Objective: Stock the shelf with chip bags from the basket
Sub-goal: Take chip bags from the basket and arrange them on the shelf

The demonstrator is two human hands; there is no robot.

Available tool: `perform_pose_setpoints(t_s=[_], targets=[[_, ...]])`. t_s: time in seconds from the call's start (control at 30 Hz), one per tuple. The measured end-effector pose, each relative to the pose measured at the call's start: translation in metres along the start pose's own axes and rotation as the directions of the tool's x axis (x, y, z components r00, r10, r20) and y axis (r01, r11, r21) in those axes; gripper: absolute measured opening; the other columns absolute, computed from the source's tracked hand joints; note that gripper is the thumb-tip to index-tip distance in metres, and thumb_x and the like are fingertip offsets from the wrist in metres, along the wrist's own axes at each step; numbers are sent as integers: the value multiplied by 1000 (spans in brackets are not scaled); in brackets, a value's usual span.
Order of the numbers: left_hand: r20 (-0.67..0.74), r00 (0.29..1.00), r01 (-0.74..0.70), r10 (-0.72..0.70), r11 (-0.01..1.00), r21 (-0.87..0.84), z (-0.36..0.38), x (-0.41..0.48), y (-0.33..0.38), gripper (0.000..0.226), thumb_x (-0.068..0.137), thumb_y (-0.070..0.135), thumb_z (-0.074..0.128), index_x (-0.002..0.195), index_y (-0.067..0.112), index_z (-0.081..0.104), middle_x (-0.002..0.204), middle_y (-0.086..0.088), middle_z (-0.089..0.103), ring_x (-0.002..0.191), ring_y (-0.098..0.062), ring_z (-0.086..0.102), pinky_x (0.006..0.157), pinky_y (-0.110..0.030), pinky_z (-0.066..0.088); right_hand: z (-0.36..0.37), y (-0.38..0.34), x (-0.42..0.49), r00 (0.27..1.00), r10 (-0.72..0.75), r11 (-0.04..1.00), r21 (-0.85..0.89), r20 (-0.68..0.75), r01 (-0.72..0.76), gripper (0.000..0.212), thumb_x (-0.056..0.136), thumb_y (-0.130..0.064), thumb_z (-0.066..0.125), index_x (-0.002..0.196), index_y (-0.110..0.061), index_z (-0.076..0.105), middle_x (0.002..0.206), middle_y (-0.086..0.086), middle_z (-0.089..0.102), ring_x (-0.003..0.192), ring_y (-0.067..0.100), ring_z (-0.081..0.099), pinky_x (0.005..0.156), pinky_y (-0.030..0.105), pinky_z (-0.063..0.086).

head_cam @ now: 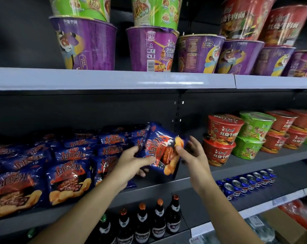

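A blue chip bag (162, 148) with red and orange print stands tilted over the middle shelf (193, 175), at the right end of the chip rows. My left hand (133, 161) grips its left lower edge, thumb on the front. My right hand (191, 152) holds its right edge, thumb on the front and fingers behind. Several matching chip bags (68, 175) lie in rows on the shelf to the left. The basket is out of view.
Red and green noodle bowls (237, 138) are stacked on the same shelf to the right. Purple, green and red noodle cups (149, 48) fill the upper shelf. Brown bottles (158, 217) and blue cans (246, 184) stand on the shelf below.
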State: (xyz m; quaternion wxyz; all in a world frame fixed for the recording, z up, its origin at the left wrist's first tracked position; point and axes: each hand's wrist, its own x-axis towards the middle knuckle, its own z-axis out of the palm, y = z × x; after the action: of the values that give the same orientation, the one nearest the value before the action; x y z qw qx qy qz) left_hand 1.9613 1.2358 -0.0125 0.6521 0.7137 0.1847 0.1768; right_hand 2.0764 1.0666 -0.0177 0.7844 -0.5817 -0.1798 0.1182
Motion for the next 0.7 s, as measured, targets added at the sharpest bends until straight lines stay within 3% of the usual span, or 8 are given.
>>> perform_pose_setpoints(t_s=[0.07, 0.2, 0.27, 0.37, 0.5, 0.63, 0.7], targets=[[19, 1000, 24, -25, 998, 53, -4, 2, 1, 67, 78, 21, 83, 134, 2, 53, 107, -10, 73, 66, -18, 69, 48, -25, 48, 0, -2, 0, 999, -53, 998, -23, 2, 53, 63, 87, -19, 77, 143, -30, 50, 123, -18, 57, 123, 9, 55, 111, 38, 43], [11, 1000, -13, 12, 992, 123, -6, 2, 4, 50, 79, 22, 82, 123, 9, 62, 99, -11, 75, 67, -17, 65, 53, -29, 45, 0, 4, 2, 997, -74, 995, -72, -34, 72, 67, 85, -22, 81, 143, -33, 50, 140, -9, 53, 133, 15, 51, 112, 46, 44], [-16, 999, -43, 45, 991, 124, -7, 1, 4, 60, 79, 21, 83, 132, 14, 57, 107, -8, 72, 67, -17, 64, 53, -27, 46, -1, 11, 4, 996, -80, 990, -119, -28, 76, 57, 84, -26, 82, 134, -35, 58, 140, -8, 55, 129, 15, 54, 108, 44, 48], [-121, 988, -81, 99, 986, 142, -8, 1, 4, 61, 77, 23, 85, 129, 25, 54, 123, 3, 58, 62, -18, 63, 57, -27, 50, -3, 18, 8, 998, -59, 973, -225, -31, 51, 25, 84, -26, 81, 107, -28, 72, 119, 2, 70, 112, 23, 66, 97, 43, 55], [-169, 973, -153, 159, 987, 48, -7, 3, 3, 48, 81, 12, 80, 118, 23, 52, 109, -7, 69, 71, -11, 71, 67, -30, 56, -6, 24, 10, 998, -44, 946, -323, -51, 25, 11, 87, -25, 77, 92, -15, 74, 92, 5, 76, 97, 25, 71, 87, 39, 56], [-196, 956, -169, 217, 957, 238, -6, 8, 1, 59, 85, 18, 77, 135, 28, 49, 100, 10, 65, 83, -12, 71, 90, -38, 55, -7, 33, 13, 999, -18, 942, -337, -47, 1, 12, 88, -13, 76, 98, -17, 70, 94, 0, 73, 93, 16, 69, 83, 32, 55], [-192, 944, -191, 267, 921, 340, -5, 11, -1, 65, 85, 21, 77, 140, 33, 44, 105, 13, 59, 88, -8, 67, 91, -33, 53, -8, 43, 16, 998, 5, 937, -350, -55, -24, 24, 87, -13, 77, 109, -21, 68, 105, -3, 70, 98, 9, 65, 86, 30, 53]])
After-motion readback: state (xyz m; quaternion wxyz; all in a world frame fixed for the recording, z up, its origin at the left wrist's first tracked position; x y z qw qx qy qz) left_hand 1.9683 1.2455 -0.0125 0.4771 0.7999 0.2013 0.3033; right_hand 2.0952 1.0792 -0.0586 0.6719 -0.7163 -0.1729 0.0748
